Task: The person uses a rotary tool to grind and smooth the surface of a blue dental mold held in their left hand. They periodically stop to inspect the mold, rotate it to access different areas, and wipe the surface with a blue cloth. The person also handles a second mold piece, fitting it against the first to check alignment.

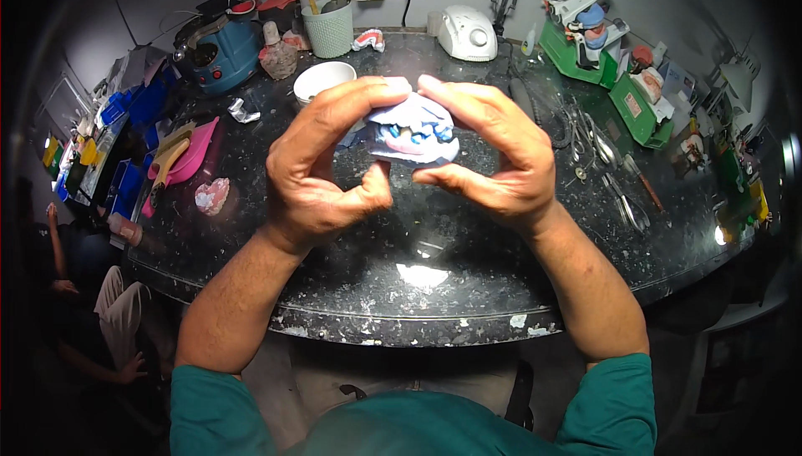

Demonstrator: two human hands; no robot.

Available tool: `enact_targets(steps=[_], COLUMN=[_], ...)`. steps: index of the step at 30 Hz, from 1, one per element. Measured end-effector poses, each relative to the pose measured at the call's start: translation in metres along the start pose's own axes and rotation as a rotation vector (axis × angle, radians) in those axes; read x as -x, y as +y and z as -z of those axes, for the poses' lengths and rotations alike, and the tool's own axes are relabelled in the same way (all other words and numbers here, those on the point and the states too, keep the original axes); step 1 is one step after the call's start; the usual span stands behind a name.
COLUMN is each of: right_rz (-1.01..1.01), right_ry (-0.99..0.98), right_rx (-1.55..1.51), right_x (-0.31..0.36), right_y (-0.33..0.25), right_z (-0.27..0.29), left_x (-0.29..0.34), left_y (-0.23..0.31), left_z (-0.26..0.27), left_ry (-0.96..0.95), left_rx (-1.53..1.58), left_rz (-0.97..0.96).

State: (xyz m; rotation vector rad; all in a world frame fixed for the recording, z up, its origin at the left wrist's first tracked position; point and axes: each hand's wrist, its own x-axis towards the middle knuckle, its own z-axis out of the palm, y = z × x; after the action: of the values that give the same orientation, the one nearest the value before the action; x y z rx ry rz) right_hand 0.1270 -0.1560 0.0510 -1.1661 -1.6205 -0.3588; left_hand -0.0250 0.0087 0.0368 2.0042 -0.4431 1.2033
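A pale blue-white plaster dental cast, its upper and lower halves set together, is held up over the middle of the table. Dark blue and pinkish patches show along the teeth between the halves. My left hand grips its left side, fingers over the top and thumb below. On the other side my right hand pinches it the same way, fingertips on top and thumb at the lower edge. The back of the cast is hidden.
Behind my hands stand a white bowl, a mesh-patterned tool cup and a white machine with a dial. Left lie a pink dustpan and a pink-white cast piece. Metal hand tools and green trays sit right.
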Motion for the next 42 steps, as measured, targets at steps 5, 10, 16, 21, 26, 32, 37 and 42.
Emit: enact_targets(steps=[5, 10, 16, 21, 26, 32, 37, 42], right_rz=[0.101, 0.114, 0.154, 0.154, 0.079, 0.041, 0.063, 0.092], right_ry=[0.009, -0.026, -0.013, 0.005, 0.028, 0.208, 0.19, 0.169], right_rx=[0.047, 0.055, 0.075, 0.036, -0.051, -0.157, -0.127, -0.079], right_x=[-0.002, -0.003, -0.003, -0.003, -0.001, 0.006, 0.006, 0.005], right_y=[-0.001, -0.003, -0.001, 0.0, -0.002, 0.0, 0.001, 0.004], right_z=[0.003, 0.005, 0.005, 0.006, 0.004, -0.009, -0.009, -0.008], left_x=[0.004, 0.004, 0.0, 0.002, 0.004, 0.002, 0.001, -0.001], left_y=[0.004, -0.001, -0.001, 0.004, 0.006, 0.011, 0.009, 0.007], left_z=[-0.012, -0.004, -0.002, -0.005, -0.009, -0.014, -0.006, -0.006], left_ry=[0.076, 0.017, 0.005, 0.018, 0.042, 0.083, 0.033, 0.012], left_rx=[0.142, 0.189, 0.134, 0.199, 0.265, 0.107, -0.088, -0.083], left_rz=[0.045, 0.003, -0.017, 0.034, 0.06, 0.07, 0.064, 0.074])
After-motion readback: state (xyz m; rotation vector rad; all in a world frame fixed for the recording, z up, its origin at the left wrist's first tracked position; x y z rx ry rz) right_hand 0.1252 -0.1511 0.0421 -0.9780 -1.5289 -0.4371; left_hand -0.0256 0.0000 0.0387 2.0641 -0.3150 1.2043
